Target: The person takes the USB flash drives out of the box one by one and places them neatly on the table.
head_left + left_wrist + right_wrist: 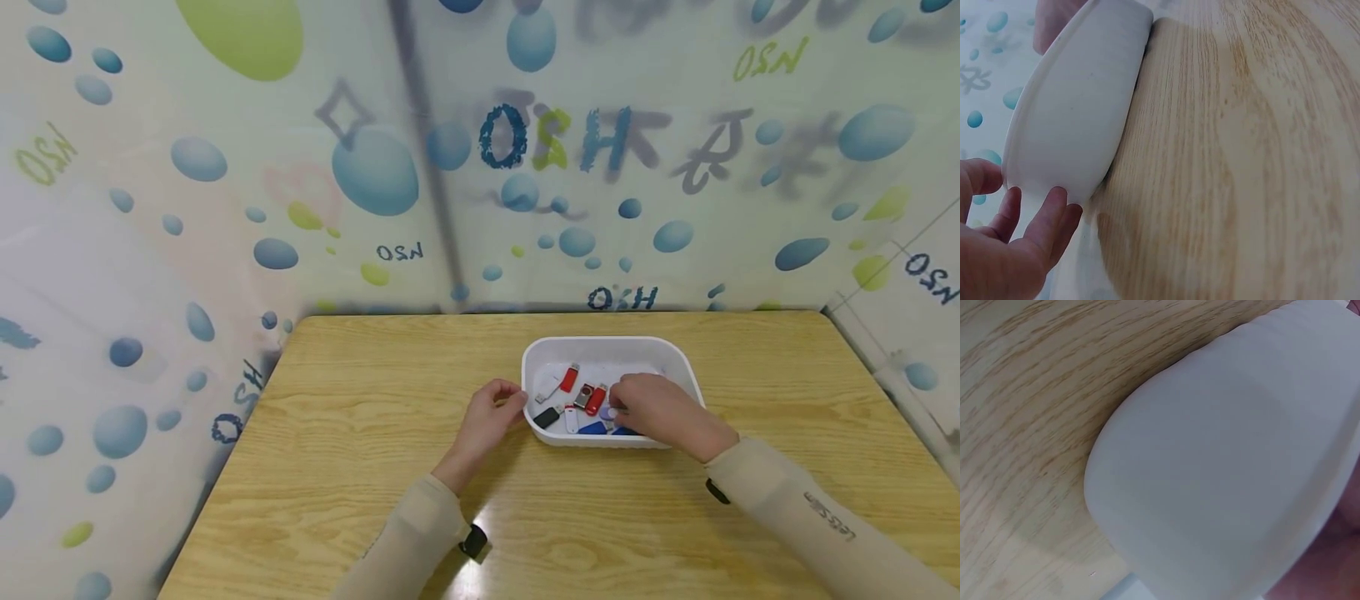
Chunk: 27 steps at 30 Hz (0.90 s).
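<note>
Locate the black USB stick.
In the head view, the black stick lies in the near-left corner of the tray, just left of a white stick, near the left hand.

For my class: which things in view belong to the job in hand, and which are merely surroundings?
In the job:
White tray
USB sticks inside it
Left hand, touching the tray's end
Right hand, reaching inside the tray

Surroundings:
Wood-grain table, under the tray
Bubble-patterned backdrop
Beige sleeves
Black wrist-worn items

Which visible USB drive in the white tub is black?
The black USB drive in the near left corner of the white tub; others showing are different colours.
</note>
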Motion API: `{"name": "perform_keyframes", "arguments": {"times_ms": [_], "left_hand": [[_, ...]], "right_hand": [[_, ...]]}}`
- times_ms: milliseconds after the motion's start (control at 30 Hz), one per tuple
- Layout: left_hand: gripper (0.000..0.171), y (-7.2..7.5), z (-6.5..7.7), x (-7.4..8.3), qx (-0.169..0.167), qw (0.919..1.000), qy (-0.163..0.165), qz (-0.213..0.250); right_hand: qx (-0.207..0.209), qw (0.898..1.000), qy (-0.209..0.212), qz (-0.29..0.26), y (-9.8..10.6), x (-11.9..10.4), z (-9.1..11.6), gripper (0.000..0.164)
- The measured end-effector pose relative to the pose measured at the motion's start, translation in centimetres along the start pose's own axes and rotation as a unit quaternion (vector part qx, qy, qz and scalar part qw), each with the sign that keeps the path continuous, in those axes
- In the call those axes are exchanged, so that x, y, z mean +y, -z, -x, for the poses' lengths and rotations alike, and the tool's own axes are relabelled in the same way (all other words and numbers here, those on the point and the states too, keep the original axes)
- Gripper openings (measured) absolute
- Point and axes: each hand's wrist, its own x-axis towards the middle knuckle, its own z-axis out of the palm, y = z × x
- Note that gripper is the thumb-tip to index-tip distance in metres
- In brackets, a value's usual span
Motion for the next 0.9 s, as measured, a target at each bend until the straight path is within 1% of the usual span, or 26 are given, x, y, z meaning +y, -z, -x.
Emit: {"name": "perform_keyframes", "arguments": {"times_ms": [133, 300, 367, 467, 533, 633, 800, 900], "left_hand": [[0.02, 0.1, -0.2, -0.4, -0.002, 1.0, -0.005, 0.0], [0.02, 0.1, -0.4, -0.5, -0.006, 0.9999, 0.001, 0.009], [0.02, 0.1, -0.8, -1.0, -0.006, 0.9999, 0.006, 0.012], [0.02, 0.1, -1.6, -2.2, -0.004, 0.9999, 0.004, 0.011], [0.021, 0.1, -1.9, -2.9, -0.002, 0.9999, 0.001, 0.012], [0.021, 0.1, -2.1, -3.3, 0.003, 1.0, -0.003, 0.009], [0.021, 0.1, -2.2, -3.6, 0.01, 0.9999, -0.005, 0.007], [0.021, 0.0, -2.2, -3.5, 0.01, 0.9999, -0.006, 0.01]], "right_hand": [[-0.014, 1.0, -0.005, 0.001, 0.0, 0.0, -0.3, 0.01], [-0.025, 1.0, -0.011, -0.006, -0.2, 0.1, -0.6, 0.009], [-0.024, 1.0, -0.01, -0.006, -0.2, 0.1, -0.6, 0.009], [-0.019, 1.0, -0.01, 0.0, -0.2, 0.1, -0.5, 0.01], [-0.013, 1.0, -0.013, 0.007, -0.1, 0.1, -0.3, 0.012], [0.003, 1.0, -0.022, 0.014, 0.2, 0.0, 0.0, 0.016], [0.036, 0.999, -0.031, -0.006, 1.2, -0.1, 0.7, 0.02], [0.057, 0.998, -0.034, -0.017, 1.9, -0.1, 1.3, 0.021]]}}
